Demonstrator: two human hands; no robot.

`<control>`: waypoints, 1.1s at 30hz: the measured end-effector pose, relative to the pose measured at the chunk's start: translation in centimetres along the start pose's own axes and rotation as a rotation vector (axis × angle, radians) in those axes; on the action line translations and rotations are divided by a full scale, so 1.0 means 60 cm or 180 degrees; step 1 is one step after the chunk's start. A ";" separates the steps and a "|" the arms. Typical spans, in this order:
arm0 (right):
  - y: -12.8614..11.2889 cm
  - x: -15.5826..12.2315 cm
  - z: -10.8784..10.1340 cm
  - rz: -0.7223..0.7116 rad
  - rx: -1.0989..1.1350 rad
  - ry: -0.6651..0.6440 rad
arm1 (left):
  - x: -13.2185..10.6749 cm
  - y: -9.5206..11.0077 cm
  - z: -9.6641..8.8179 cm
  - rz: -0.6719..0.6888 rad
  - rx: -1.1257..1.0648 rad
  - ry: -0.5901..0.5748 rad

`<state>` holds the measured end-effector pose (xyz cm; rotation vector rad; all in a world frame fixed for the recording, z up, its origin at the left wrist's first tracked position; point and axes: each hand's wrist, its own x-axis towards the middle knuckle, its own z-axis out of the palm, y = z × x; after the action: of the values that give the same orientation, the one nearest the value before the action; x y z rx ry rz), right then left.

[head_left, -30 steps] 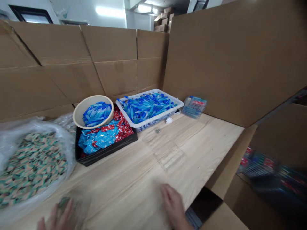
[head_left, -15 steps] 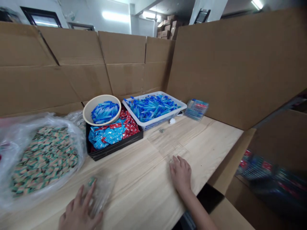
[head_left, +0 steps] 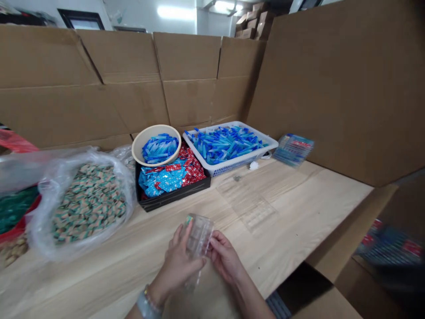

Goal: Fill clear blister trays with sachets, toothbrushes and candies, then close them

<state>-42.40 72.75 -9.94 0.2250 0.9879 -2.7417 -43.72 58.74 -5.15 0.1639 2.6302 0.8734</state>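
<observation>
The left hand [head_left: 177,266] and the right hand [head_left: 224,258] are close together above the wooden table [head_left: 299,212], and they hold one clear plastic tray [head_left: 199,235] between them. This tray has small square pockets and stands tilted, nearly upright. The left hand is narrow and grips the tray's left edge, with the palm turned toward it. The right hand is also narrow, and its fingers hold the right edge. The left wrist wears a pale band [head_left: 146,303]. Just beyond the hands, a second clear tray [head_left: 252,208] lies flat on the table. On the left is a plastic bag [head_left: 43,212] full of small green and beige packets [head_left: 88,204]. Farther on, a black tray [head_left: 156,203] holds red and blue packets [head_left: 162,177], and a round cream bowl [head_left: 139,153] sits on them with blue sticks [head_left: 160,148] inside. Beside it stands a white basket [head_left: 232,167], also full of blue sticks [head_left: 226,144]. A flat pack [head_left: 293,149] leans by the cardboard wall [head_left: 332,88].
</observation>
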 end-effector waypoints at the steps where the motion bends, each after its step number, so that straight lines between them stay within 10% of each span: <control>1: -0.005 -0.001 -0.003 0.0003 -0.0090 0.0030 | 0.000 0.000 -0.001 0.0015 -0.0026 -0.0011; 15: -0.037 -0.029 -0.005 0.0385 -0.1364 0.0606 | -0.009 -0.003 0.003 0.0344 0.0038 -0.0013; 22: -0.080 -0.141 -0.096 0.0047 -0.0878 0.1294 | 0.002 -0.030 -0.016 0.0395 0.0338 0.0043; 29: -0.206 -0.208 -0.232 -0.0326 -0.0874 0.2614 | 0.022 -0.005 0.007 0.0234 0.0643 -0.0128; 33: -0.203 -0.181 -0.228 -0.1144 -0.2246 0.3777 | 0.023 0.020 0.016 0.0203 0.0755 -0.0055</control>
<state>-34.08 92.37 -10.60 1.7573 2.3249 -2.1207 -44.62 60.54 -5.55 0.3162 2.7187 0.5738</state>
